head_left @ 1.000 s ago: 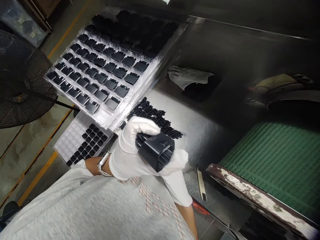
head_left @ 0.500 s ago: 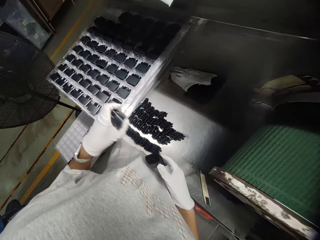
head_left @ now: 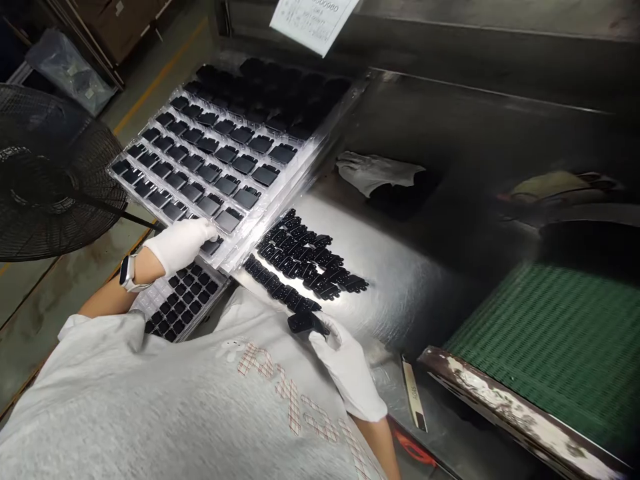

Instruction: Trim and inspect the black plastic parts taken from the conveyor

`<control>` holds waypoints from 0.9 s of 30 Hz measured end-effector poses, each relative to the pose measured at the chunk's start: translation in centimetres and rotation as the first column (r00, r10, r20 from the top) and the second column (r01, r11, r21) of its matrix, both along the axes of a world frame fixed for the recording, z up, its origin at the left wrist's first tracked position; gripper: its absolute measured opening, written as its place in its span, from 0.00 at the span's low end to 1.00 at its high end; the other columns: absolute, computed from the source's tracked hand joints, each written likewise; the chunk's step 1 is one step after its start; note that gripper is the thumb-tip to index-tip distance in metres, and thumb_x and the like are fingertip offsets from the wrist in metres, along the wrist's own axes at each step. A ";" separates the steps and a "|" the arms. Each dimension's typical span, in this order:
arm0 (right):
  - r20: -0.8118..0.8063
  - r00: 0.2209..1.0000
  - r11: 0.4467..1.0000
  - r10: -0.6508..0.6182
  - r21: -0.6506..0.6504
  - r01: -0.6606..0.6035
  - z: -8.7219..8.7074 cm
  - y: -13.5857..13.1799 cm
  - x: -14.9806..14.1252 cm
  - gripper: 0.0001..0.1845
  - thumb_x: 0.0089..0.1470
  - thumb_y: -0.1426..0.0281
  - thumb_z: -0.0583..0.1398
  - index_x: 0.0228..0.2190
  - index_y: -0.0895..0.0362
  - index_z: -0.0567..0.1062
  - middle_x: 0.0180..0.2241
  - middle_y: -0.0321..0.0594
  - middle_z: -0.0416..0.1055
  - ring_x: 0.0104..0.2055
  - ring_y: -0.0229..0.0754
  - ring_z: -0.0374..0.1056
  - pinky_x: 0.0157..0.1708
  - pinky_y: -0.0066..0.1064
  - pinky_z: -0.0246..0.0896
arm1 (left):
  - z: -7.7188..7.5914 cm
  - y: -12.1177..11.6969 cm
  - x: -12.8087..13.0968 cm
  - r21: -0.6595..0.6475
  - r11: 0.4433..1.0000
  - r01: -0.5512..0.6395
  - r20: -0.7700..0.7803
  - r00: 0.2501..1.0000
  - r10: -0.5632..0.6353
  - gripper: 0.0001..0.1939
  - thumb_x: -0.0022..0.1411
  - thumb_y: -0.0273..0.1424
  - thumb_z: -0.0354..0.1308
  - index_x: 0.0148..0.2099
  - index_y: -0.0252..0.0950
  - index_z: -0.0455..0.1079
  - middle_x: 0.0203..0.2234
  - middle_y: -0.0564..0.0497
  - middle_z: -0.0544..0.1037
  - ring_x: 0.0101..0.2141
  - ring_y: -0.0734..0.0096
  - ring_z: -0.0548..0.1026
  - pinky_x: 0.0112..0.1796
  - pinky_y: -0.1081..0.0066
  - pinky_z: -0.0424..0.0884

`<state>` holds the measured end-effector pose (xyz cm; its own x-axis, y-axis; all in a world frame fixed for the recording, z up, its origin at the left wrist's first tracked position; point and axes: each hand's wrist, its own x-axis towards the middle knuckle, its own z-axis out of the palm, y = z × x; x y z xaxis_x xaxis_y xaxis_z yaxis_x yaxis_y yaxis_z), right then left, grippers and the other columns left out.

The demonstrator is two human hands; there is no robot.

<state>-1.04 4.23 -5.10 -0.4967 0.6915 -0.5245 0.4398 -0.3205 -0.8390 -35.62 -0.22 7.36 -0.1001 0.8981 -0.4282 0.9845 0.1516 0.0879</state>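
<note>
My left hand (head_left: pixel 184 244), in a white glove, is at the near edge of a clear plastic tray (head_left: pixel 260 230). Its bent fingers are on a flat black plastic part (head_left: pixel 213 245) lying in the tray's near corner pocket. Rows of similar black parts fill the other pockets. My right hand (head_left: pixel 345 363), also gloved, grips a chunky dark plastic piece (head_left: pixel 305 323) between thumb and fingers, low in front of my shirt. Just beyond it, several rows of small black parts (head_left: pixel 300 257) lie on the metal table (head_left: pixel 395 267).
A second tray (head_left: pixel 185 303) with small dark squares sits lower, under my left forearm. A fan (head_left: pixel 45 180) stands at left. To the right are a green ribbed belt (head_left: pixel 550 347), a pale-handled flat tool (head_left: pixel 413 393) and a white glove (head_left: pixel 377 170). A paper sheet (head_left: pixel 313 23) hangs at top.
My left hand has moved from above the table edge, where it held a black part, left and down to the tray's near corner. My right hand keeps its piece, almost still. The view has shifted slightly.
</note>
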 end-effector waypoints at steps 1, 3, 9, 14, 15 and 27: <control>0.011 1.000 1.000 -0.013 0.004 0.013 -0.3 -0.1 0.3 0.31 0.47 0.52 0.60 0.47 0.59 0.75 0.51 0.49 0.74 0.55 0.51 0.71 0.62 0.43 0.65 | 0.0 -0.2 -0.2 -0.022 1.000 0.009 -0.012 1.000 -0.009 0.19 0.57 0.17 0.49 0.44 0.36 0.75 0.41 0.45 0.78 0.40 0.65 0.77 0.45 0.67 0.72; 0.015 0.999 0.999 -0.035 0.008 0.035 -0.9 -0.3 0.8 0.31 0.48 0.51 0.60 0.47 0.59 0.75 0.51 0.49 0.74 0.56 0.51 0.71 0.62 0.43 0.65 | 0.4 -0.5 -0.5 -0.087 0.996 0.015 0.001 1.000 -0.015 0.16 0.59 0.20 0.48 0.43 0.35 0.75 0.39 0.46 0.78 0.36 0.66 0.76 0.41 0.68 0.71; -0.010 1.000 1.000 -0.015 0.010 0.015 -1.5 -0.5 0.6 0.30 0.48 0.52 0.62 0.46 0.59 0.77 0.51 0.49 0.74 0.54 0.50 0.72 0.59 0.42 0.69 | 2.3 1.4 -1.3 -0.131 0.986 -0.101 0.229 0.965 0.129 0.14 0.63 0.36 0.54 0.45 0.38 0.78 0.35 0.53 0.82 0.33 0.70 0.77 0.39 0.71 0.72; -0.030 1.000 1.000 0.008 0.023 -0.007 -0.5 0.2 -0.1 0.27 0.48 0.55 0.60 0.45 0.58 0.77 0.50 0.45 0.75 0.54 0.48 0.72 0.59 0.39 0.69 | 0.9 8.2 -2.4 0.187 0.978 0.092 0.100 0.989 -0.112 0.24 0.66 0.35 0.49 0.60 0.38 0.73 0.58 0.48 0.76 0.55 0.64 0.74 0.58 0.65 0.67; -0.025 1.000 1.000 0.010 0.024 -0.009 -0.4 0.2 0.0 0.27 0.48 0.55 0.60 0.45 0.58 0.77 0.51 0.45 0.74 0.55 0.48 0.71 0.59 0.39 0.68 | 0.5 9.6 -2.5 0.126 0.983 0.130 0.036 0.990 -0.136 0.25 0.64 0.35 0.51 0.62 0.40 0.71 0.58 0.49 0.76 0.55 0.62 0.75 0.58 0.65 0.66; 0.031 0.990 0.989 -0.139 -0.042 0.140 -1.3 -0.3 1.0 0.34 0.44 0.50 0.61 0.47 0.59 0.75 0.53 0.48 0.73 0.58 0.52 0.69 0.64 0.44 0.64 | 0.6 14.8 -3.9 -0.160 0.987 0.016 0.249 0.968 0.025 0.33 0.49 0.43 0.68 0.54 0.28 0.74 0.34 0.53 0.83 0.38 0.73 0.74 0.49 0.73 0.68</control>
<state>-0.07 3.97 -6.37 -0.3817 0.7288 -0.5685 0.4114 -0.4168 -0.8106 -39.57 14.54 7.97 0.0241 0.8158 -0.5778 0.9337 0.1881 0.3046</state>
